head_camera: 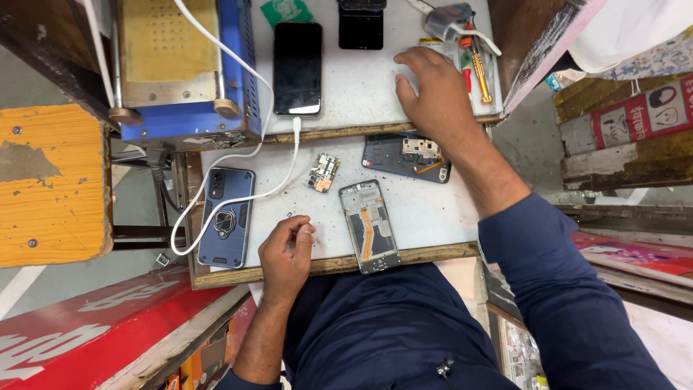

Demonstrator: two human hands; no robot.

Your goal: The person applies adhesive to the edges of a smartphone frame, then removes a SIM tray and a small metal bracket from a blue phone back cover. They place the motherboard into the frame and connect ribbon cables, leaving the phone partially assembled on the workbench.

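The left hand (287, 249) is pinched together on something too small to tell, just beside the opened phone frame (369, 225) on the table (433, 209); the right hand (433, 90), fingers apart, reaches toward the screwdrivers (476, 65); small parts are best kept pinched low over the table.

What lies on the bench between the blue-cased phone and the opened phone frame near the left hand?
In the head view, between the blue-cased phone and the opened phone frame lie the left hand and a small circuit board further back.

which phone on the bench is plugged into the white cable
The black phone lying screen-up on the upper shelf: the white cable enters its bottom edge. The blue-cased phone merely has cable lying across it.
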